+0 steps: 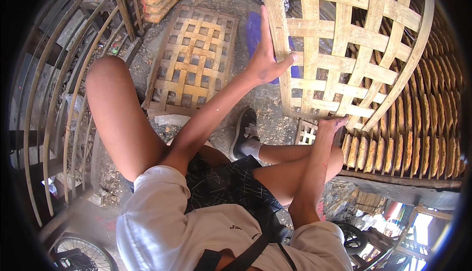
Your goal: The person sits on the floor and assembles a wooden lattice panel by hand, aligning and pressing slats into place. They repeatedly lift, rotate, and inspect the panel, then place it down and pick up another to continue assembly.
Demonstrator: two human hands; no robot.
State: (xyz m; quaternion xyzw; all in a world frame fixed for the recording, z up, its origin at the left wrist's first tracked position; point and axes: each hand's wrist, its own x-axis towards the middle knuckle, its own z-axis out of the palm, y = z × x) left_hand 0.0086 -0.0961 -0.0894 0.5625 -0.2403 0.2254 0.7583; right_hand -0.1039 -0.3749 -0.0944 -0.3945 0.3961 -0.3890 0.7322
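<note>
The hands are apart as I view them: right hand (335,121) against the raised lattice panel's (339,62) lower edge, its grip hidden from me; left hand (270,63) clamped on its left edge. Beyond it, rows of yellowish slabs (427,110) stand right; another lattice panel (191,67) lies left on the ground (273,105).

The lattice tray (342,45) runs out of sight at its far end, and I can't make out all the left hand's (270,64) fingers against its frame. Its slats partly hide the rows of yellowish slabs (370,154), which vanish off right. Near left, a spoked wheel (91,244) is cut off; a purple thing (253,28) sits half covered beyond the left hand
</note>
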